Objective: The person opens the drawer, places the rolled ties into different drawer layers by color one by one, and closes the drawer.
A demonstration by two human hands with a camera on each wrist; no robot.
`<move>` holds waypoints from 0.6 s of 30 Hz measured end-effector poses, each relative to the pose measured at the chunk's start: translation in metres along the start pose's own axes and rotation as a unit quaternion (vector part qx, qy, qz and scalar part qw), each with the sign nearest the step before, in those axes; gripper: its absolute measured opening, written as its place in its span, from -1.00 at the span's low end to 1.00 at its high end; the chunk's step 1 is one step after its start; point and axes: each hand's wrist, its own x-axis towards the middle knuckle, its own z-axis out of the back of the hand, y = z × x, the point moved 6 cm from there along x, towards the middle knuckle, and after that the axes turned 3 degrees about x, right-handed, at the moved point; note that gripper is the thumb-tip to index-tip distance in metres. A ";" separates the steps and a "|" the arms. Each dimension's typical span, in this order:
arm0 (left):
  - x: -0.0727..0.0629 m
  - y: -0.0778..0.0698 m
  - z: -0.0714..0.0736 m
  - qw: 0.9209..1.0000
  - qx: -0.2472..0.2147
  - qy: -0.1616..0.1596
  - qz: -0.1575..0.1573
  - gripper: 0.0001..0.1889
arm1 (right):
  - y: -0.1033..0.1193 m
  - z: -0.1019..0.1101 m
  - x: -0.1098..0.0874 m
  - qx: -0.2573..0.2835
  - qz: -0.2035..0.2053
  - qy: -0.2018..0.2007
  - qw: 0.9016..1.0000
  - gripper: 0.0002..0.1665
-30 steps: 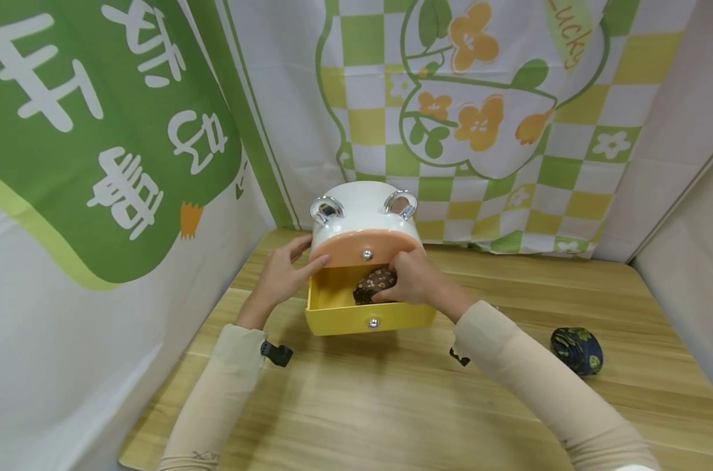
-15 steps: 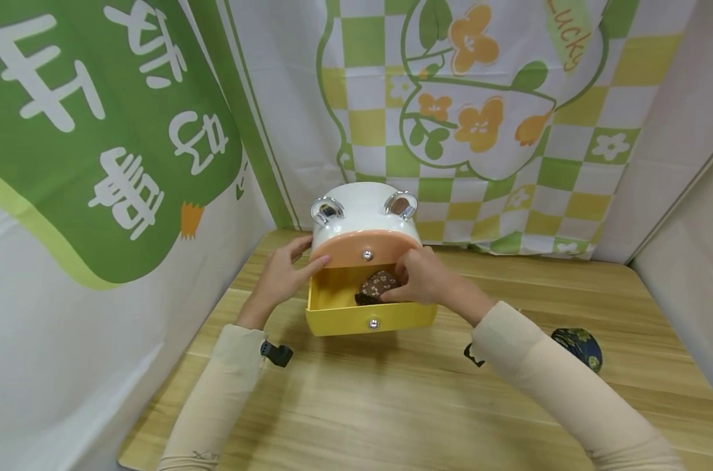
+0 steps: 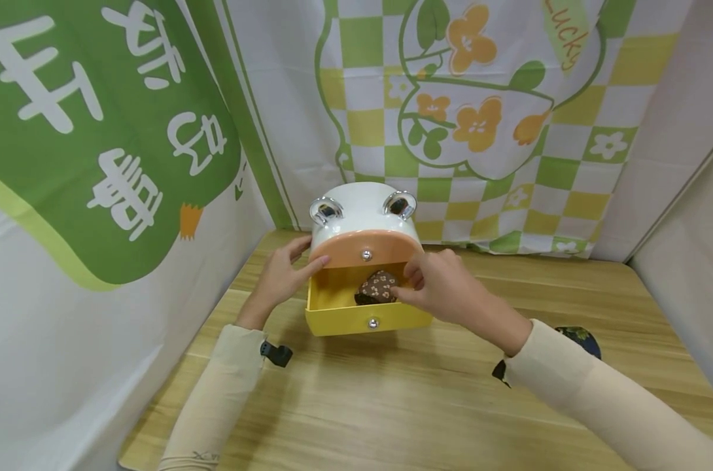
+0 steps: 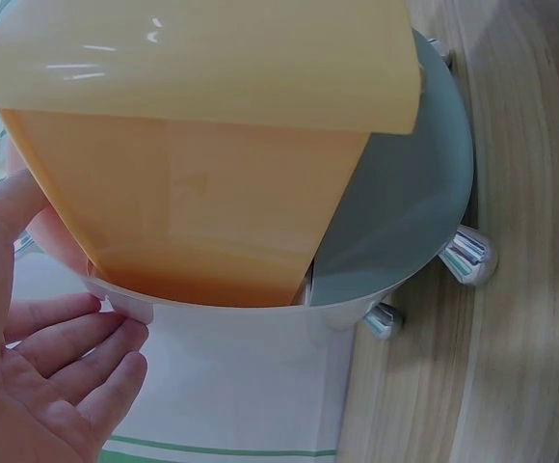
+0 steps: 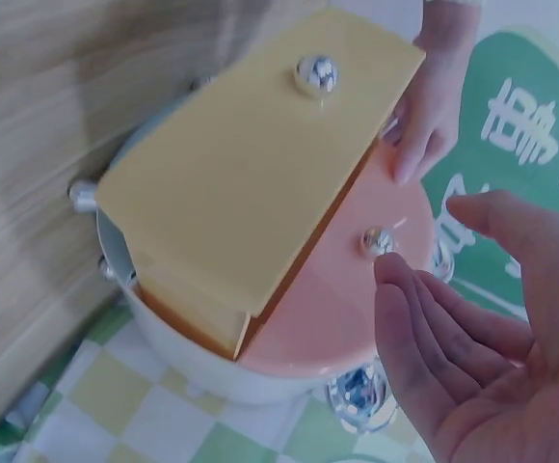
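A small white drawer box (image 3: pixel 359 199) stands at the back of the table; its orange upper drawer (image 3: pixel 386 247) is shut and its yellow lower drawer (image 3: pixel 340 320) is pulled out. In the yellow one lies a rolled brown cloth with a flower print (image 3: pixel 377 288). My left hand (image 3: pixel 280 278) holds the box at its left edge, thumb on the orange front, fingers against the white side. My right hand (image 3: pixel 445 284) is over the right end of the yellow drawer, fingers loosely bent with nothing between them in the right wrist view.
On the right of the wooden table (image 3: pixel 380 399) a dark blue patterned roll (image 3: pixel 580 339) shows partly behind my right sleeve. Printed cloth hangings stand behind the box and to the left. Silver loops (image 3: pixel 399 206) and short metal feet (image 4: pixel 467 256) project from the box.
My right hand has let go of the brown cloth roll and drawn back to the right out of the drawer. The roll stays in the drawer; my left hand has not moved.
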 end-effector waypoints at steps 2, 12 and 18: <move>0.000 0.000 0.000 1.000 0.001 0.000 -0.002 -0.18 | 0.002 -0.002 -0.005 0.001 0.000 -0.006 1.000 -0.77; -0.001 0.001 -0.001 1.000 0.000 0.001 -0.004 -0.17 | 0.011 -0.026 -0.027 0.020 0.007 -0.031 0.999 -0.81; -0.001 0.001 0.000 1.000 -0.003 -0.002 -0.007 -0.16 | 0.011 -0.050 -0.037 0.021 0.032 -0.056 0.998 -0.76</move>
